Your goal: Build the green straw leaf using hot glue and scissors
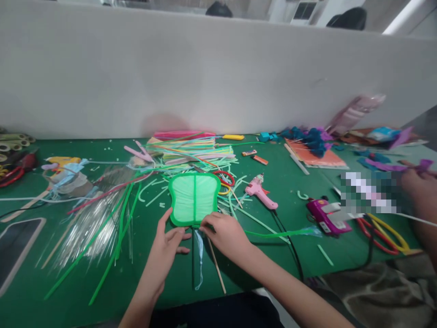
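A light green hand fan (183,198) with a darker green fuzzy rim and centre rib is in front of me. Its dark handle (193,264) points towards me, and a pale blue tassel (200,259) hangs beside it. My left hand (167,243) has its fingers apart, one fingertip at the fan's lower left edge and others near the handle. With bent fingers, my right hand (220,230) pinches at the fan's base, right of the handle; the exact pinch point is partly hidden. A thin wooden stick (216,266) lies below that hand.
Behind the fan lie pipe-cleaner bundles (191,150) and scissors (225,182). A pink glue gun (261,193) with a cable is to the right. Plastic-wrapped strands (102,214) and a phone (18,250) are left. Another person's hand (418,182) holds purple material at far right.
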